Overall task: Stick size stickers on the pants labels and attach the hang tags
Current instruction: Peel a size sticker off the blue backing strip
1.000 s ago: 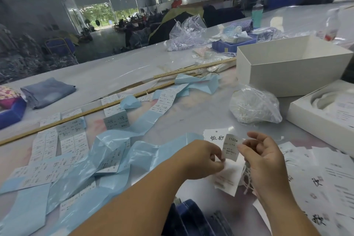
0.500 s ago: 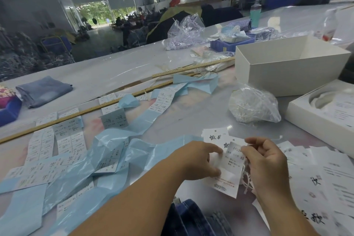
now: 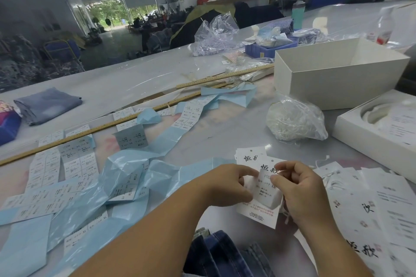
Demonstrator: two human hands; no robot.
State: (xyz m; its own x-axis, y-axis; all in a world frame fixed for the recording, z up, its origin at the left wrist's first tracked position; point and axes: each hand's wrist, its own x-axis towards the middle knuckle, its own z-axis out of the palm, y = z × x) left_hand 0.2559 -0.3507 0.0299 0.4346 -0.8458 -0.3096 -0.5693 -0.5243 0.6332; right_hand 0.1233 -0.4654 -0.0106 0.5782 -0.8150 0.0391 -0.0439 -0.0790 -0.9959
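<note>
The hang tag (image 3: 258, 215) bears two large black brush characters at the top and "MADE IN CHINA" at the bottom edge; the size sticker (image 3: 266, 189) lying on its face reads "110" and "XS". The left hand (image 3: 227, 184) pinches the sticker's left edge with curled fingers (image 3: 249, 170), and the right hand (image 3: 301, 191) pinches its right edge, thumb and forefinger closed together on it. Tag and sticker sit between both hands, above the table (image 3: 225, 141), with folded dark pants (image 3: 225, 254) just below.
</note>
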